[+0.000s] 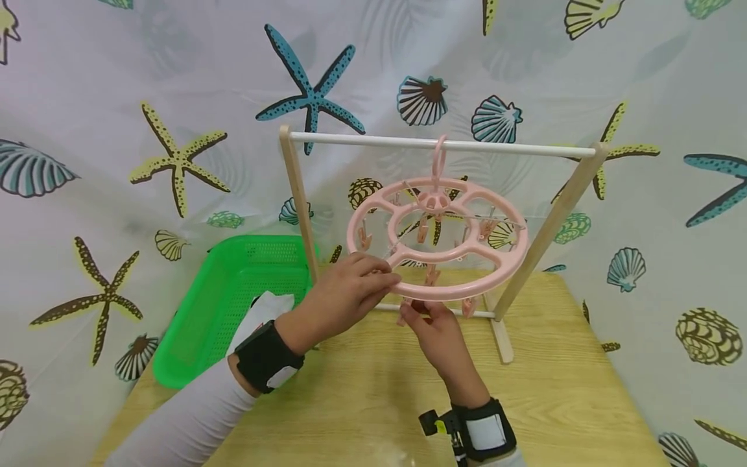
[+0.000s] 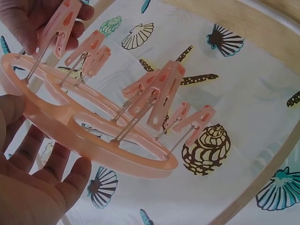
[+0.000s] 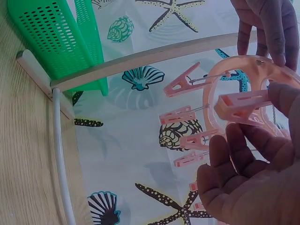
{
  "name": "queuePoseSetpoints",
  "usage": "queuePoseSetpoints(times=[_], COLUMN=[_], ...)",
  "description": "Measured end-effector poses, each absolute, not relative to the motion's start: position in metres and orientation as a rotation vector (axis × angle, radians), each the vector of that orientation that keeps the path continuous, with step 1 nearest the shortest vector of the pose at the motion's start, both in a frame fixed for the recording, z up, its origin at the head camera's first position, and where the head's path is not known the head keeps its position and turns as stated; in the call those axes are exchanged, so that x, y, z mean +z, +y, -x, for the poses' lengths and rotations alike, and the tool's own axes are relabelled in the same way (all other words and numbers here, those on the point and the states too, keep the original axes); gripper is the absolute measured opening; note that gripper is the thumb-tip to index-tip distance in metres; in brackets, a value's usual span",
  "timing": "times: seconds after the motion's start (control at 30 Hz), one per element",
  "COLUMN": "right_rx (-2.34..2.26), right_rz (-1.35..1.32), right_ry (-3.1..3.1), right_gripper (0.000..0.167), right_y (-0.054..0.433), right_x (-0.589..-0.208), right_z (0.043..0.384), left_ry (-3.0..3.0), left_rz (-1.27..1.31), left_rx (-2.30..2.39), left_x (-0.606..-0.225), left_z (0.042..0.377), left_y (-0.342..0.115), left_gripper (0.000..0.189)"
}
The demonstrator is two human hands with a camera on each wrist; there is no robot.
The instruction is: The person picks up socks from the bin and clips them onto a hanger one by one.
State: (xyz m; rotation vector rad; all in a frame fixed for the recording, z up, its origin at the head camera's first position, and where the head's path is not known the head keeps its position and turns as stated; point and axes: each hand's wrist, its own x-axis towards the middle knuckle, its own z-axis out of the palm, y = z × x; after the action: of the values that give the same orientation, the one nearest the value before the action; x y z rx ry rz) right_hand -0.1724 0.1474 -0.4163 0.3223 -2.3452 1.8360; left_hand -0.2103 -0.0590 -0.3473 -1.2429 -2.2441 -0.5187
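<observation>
A round pink clip hanger hangs by its hook from a white rod. My left hand holds its rim at the front left, the fingers and thumb on either side of the rim in the left wrist view. Just below the front rim, my right hand pinches a pink clothespin between thumb and fingers. In the left wrist view this clothespin hangs on a short link from the ring. Several other clothespins dangle around it with nothing in them.
A wooden stand carries the rod on a wood-grain table. To the left stands a green basket with a white cloth inside. Behind hangs a curtain printed with shells and starfish.
</observation>
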Motion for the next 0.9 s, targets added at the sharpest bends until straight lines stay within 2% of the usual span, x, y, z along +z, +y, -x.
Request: queuePoseSetpoints(times=[0.23,0.67,0.9], right_rx=[1.966,2.176,2.135], right_rz=[-0.402,-0.31,-0.322], right_ry=[-2.191,-2.041,-2.041], right_gripper=[0.017,0.019,0.02], right_y=[0.15,0.149,0.149], right_x=[-0.417,-0.415,-0.413], right_z=[0.173,0.169,0.167], left_ry=[-2.236,-2.204,-2.044], left_rz=[1.231,1.228,1.27], left_rx=[-0.527,-0.602,-0.81], left_x=[-0.345,-0.346,-0.357], left_z=[0.21,0.208,0.215], left_y=[-0.058,-0.055,-0.076], left_gripper=[0.026,0.03,0.03])
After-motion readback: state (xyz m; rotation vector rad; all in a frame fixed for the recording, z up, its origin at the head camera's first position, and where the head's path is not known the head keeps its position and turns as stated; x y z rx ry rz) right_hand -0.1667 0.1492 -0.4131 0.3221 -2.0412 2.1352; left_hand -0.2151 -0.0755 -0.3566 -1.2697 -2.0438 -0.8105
